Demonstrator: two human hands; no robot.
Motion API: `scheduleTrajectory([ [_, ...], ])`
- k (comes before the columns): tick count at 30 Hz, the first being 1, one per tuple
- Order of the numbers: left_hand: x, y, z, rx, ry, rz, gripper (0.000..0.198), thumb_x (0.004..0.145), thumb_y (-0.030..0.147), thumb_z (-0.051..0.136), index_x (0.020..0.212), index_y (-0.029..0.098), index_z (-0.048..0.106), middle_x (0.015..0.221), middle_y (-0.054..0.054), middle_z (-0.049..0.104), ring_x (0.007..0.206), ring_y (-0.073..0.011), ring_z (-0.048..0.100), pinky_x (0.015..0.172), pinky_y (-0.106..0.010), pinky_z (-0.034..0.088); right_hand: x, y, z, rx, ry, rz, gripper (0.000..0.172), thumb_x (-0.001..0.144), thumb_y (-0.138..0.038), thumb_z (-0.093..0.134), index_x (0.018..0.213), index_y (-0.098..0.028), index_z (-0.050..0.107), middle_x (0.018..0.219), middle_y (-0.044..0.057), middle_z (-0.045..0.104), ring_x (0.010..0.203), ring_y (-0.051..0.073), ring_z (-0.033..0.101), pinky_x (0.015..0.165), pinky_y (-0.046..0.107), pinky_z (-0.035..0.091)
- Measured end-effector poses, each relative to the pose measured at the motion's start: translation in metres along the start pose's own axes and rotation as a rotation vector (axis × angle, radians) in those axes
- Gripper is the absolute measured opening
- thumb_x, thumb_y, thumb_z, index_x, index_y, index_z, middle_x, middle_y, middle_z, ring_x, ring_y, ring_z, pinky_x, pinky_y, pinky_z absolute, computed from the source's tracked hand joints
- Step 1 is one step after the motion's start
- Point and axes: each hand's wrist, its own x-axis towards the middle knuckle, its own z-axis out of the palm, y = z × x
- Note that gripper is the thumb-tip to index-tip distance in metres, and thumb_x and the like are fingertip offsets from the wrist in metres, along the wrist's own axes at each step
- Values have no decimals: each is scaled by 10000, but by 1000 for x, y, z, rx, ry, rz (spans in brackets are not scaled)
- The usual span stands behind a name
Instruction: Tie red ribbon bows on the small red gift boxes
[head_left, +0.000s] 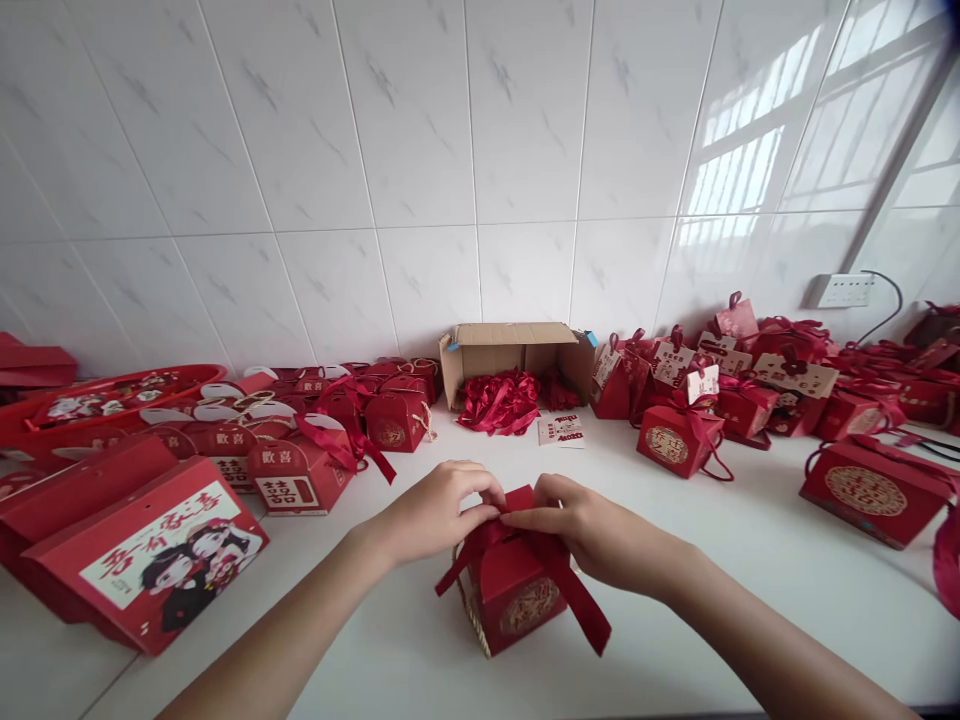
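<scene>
A small red gift box (517, 590) with a gold emblem stands on the white counter (750, 590) in front of me. A dark red ribbon (574, 590) is wrapped over its top and trails down its front. My left hand (439, 510) pinches the ribbon at the top of the box from the left, fingers closed. My right hand (592, 530) pinches the same ribbon from the right, fingers closed. Both hands meet above the box lid.
An open cardboard carton (517, 355) holding loose red ribbons (499, 400) stands at the tiled back wall. Several finished red boxes (675, 435) crowd the right side, unribboned ones (300, 470) the left. Large flat red boxes (150, 550) lie near left. Paper tags (561, 430) lie before the carton.
</scene>
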Motion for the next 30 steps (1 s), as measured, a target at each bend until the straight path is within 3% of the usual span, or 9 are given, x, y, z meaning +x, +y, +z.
scheduleTrajectory([
  [6, 3, 3, -4, -81, -61, -47, 166, 866, 274, 516, 830, 235, 673, 917, -19, 648, 889, -191, 597, 801, -291, 459, 1, -2, 0, -76, -95, -9, 581, 848, -2, 461, 1290, -368, 544, 939, 67, 509, 864, 188, 484, 718, 278, 431],
  [10, 5, -1, -5, -142, -142, -71, 194, 864, 336, 505, 817, 236, 665, 973, -31, 616, 909, -195, 595, 808, -290, 473, 3, 1, -2, -96, -88, -26, 592, 823, -3, 493, 1267, -388, 566, 884, 50, 481, 810, 175, 457, 692, 269, 406],
  [14, 7, -8, -9, -184, -224, -83, 207, 856, 347, 511, 781, 247, 676, 1188, -35, 585, 1086, -214, 563, 878, -288, 465, 4, 5, 0, -49, -45, -56, 510, 850, -57, 512, 1224, -390, 605, 841, 33, 451, 758, 159, 441, 664, 255, 399],
  [18, 7, -10, -12, -212, -323, -127, 195, 814, 206, 502, 819, 280, 683, 1407, 22, 467, 1253, -228, 476, 911, -294, 469, 5, 7, 4, 52, -1, -68, 441, 855, -62, 517, 1141, -362, 670, 863, 31, 463, 782, 157, 464, 695, 258, 425],
  [24, 10, -10, -12, -220, -354, -136, 225, 755, 124, 512, 793, 275, 674, 1448, 41, 436, 1391, -239, 288, 1090, -402, 317, 4, 7, 7, 109, 22, -92, 403, 859, -49, 493, 1045, -323, 724, 895, 39, 481, 838, 165, 475, 757, 290, 456],
  [30, 15, -10, -17, -222, -395, -128, 143, 847, 300, 553, 820, 276, 692, 1434, 18, 467, 1421, -245, 219, 1120, -459, 248, 2, 10, 10, 141, 7, -102, 366, 877, -99, 517, 1089, -331, 705, 889, 40, 477, 854, 154, 478, 778, 283, 469],
])
